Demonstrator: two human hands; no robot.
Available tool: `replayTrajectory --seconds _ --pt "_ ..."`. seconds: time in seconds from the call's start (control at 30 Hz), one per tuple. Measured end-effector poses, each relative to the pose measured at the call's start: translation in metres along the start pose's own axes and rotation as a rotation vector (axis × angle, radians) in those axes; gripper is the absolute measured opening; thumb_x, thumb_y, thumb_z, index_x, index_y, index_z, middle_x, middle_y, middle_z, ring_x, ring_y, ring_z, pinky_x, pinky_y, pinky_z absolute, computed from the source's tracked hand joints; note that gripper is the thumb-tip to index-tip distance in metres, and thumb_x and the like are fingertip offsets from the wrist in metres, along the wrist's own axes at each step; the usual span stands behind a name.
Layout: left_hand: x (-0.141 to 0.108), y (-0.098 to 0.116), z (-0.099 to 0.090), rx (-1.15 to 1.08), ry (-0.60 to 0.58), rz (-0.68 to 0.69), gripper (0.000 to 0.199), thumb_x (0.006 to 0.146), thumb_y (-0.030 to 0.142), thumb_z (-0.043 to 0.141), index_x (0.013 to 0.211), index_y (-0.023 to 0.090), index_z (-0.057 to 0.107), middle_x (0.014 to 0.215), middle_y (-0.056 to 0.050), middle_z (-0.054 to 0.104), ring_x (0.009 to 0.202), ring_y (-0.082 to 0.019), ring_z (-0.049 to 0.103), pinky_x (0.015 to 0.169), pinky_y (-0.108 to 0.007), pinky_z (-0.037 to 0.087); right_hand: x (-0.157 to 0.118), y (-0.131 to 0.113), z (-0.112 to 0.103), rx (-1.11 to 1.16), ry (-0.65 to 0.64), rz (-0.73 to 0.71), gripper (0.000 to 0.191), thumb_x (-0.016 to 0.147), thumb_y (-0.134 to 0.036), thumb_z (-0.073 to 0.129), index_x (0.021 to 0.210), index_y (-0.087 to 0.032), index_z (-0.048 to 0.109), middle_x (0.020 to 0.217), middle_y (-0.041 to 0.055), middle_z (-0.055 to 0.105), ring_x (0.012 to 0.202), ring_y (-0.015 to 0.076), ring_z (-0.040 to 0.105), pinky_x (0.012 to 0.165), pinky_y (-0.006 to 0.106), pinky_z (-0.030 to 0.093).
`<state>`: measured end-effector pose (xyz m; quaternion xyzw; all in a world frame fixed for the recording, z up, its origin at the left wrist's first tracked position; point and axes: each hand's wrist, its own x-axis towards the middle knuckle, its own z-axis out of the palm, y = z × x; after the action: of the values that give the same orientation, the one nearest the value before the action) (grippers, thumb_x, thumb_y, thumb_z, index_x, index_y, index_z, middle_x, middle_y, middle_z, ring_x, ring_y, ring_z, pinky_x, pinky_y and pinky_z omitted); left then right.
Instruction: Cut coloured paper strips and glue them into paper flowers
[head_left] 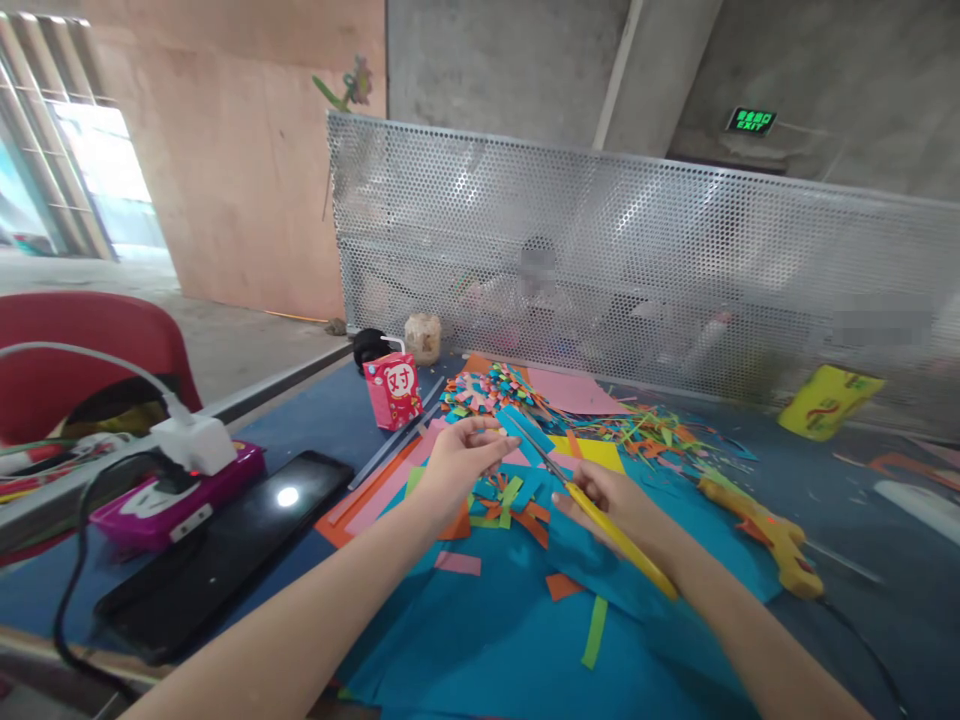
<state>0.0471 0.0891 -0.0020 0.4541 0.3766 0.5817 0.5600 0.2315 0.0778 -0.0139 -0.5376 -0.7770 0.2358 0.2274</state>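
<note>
Between the fingertips of my left hand [466, 458] is one end of a small blue paper strip [516, 422]. My right hand [611, 500] grips a pair of scissors [626, 545] with yellow handles, whose metal blades point up and left at the strip. Whether the blades are parted I cannot make out. Below both hands, short green, orange and blue paper strips [511, 497] lie heaped on large blue paper sheets [480, 640]. A pink piece [457, 563], an orange piece [564, 587] and a green strip [594, 633] lie scattered nearer to me.
Bundled coloured strips [487, 388] and thin paper shreds [660, 432] lie farther back. A yellow glue gun [765, 535] rests at right. Left are a black phone [225, 550], purple power strip [176, 500] and red drink carton [394, 390]. A perforated metal screen [600, 260] borders the table.
</note>
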Motion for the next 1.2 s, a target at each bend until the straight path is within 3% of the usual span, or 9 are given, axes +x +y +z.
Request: replayTrajectory --seconds 0.3,0.67,1.0,1.2 --pt "0.001 -0.002 -0.002 0.024 -0.027 0.009 0.031 0.055 0.025 0.069 0.075 0.013 0.049 0.044 0.008 0.043 0.038 -0.002 0.037 0.038 -0.014 0.027 0.0 0.0 -0.001 0.037 -0.003 0.006 0.033 0.07 -0.048 0.046 0.062 -0.02 0.031 0.05 -0.0085 0.023 0.044 0.0062 0.023 0.04 0.02 0.02" --pt "-0.001 0.0 0.001 0.056 -0.064 -0.045 0.03 0.049 0.025 0.072 0.063 0.012 0.048 0.045 0.007 0.044 0.038 -0.001 0.036 0.038 -0.014 0.027 -0.001 0.001 0.001 0.028 0.029 -0.063 0.033 0.071 -0.047 0.047 0.063 -0.019 0.032 0.053 -0.0072 0.028 0.047 0.0065 0.026 0.041 0.02 0.023" --pt "-0.001 0.002 0.002 0.048 -0.049 -0.06 0.031 0.048 0.024 0.072 0.065 0.012 0.051 0.046 0.006 0.047 0.037 -0.001 0.037 0.038 -0.015 0.028 -0.002 -0.004 0.002 0.062 0.072 -0.026 0.033 0.068 -0.047 0.05 0.06 -0.02 0.034 0.048 -0.0084 0.025 0.041 0.0059 0.026 0.039 0.02 0.02" --pt "-0.001 0.0 0.001 0.031 -0.043 -0.051 0.032 0.05 0.023 0.072 0.071 0.012 0.051 0.05 0.005 0.049 0.038 -0.001 0.038 0.038 -0.014 0.029 -0.007 -0.015 -0.002 0.125 0.053 0.059 0.03 0.068 -0.046 0.049 0.061 -0.021 0.034 0.04 -0.0099 0.032 0.03 0.0049 0.028 0.033 0.02 0.019"
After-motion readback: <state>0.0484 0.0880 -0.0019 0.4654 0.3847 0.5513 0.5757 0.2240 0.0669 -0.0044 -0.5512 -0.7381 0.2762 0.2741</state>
